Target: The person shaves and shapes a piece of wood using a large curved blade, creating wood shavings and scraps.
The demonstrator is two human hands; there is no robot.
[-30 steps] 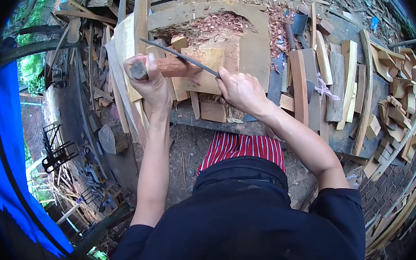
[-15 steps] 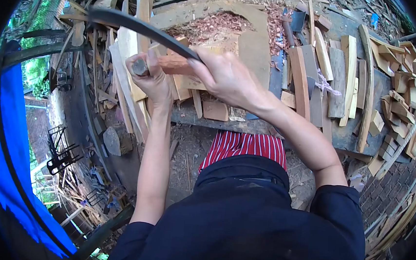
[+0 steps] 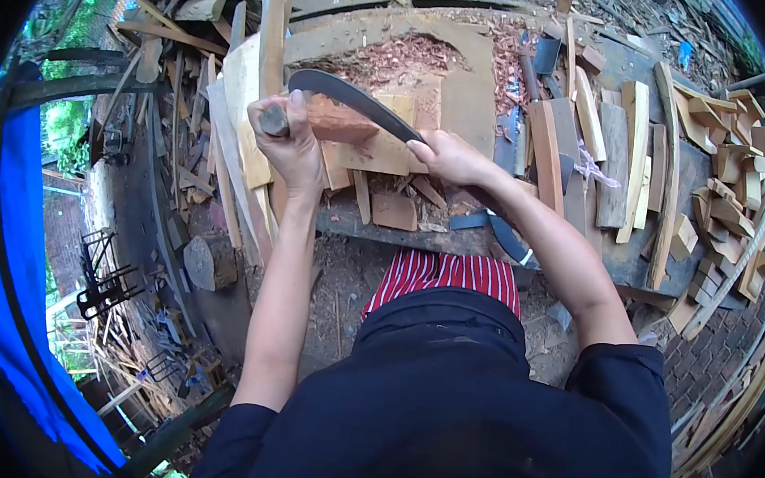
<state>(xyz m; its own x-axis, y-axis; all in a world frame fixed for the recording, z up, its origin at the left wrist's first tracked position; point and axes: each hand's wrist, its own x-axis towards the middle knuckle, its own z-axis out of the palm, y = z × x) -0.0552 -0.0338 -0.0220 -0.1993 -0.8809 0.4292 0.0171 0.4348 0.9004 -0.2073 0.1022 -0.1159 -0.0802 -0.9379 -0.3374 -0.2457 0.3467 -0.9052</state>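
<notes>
My right hand (image 3: 454, 159) is closed round the handle of a machete (image 3: 357, 100). Its dark, curved blade points up and to the left, and the tip is above the reddish wood. In my left hand (image 3: 289, 142) is a reddish wooden piece (image 3: 338, 120), gripped near its end with the thumb pointing up. A grey, rounded end sticks out on the left of that fist. The wooden piece rests on or just over a pale wooden block (image 3: 389, 154); contact is hard to tell. Whether the blade touches the wood cannot be made out.
Red shavings (image 3: 397, 56) lie behind the block. Several wooden billets (image 3: 546, 153) line the bench to the right, with a pile of cut pieces (image 3: 737, 190) beyond. A dark curved blade (image 3: 506, 238) lies at the front edge. Long boards (image 3: 228, 150) lean on the left.
The machete has come down and to the right, nearer the reddish piece, along with my right hand. My left hand keeps its grip and has shifted only slightly.
</notes>
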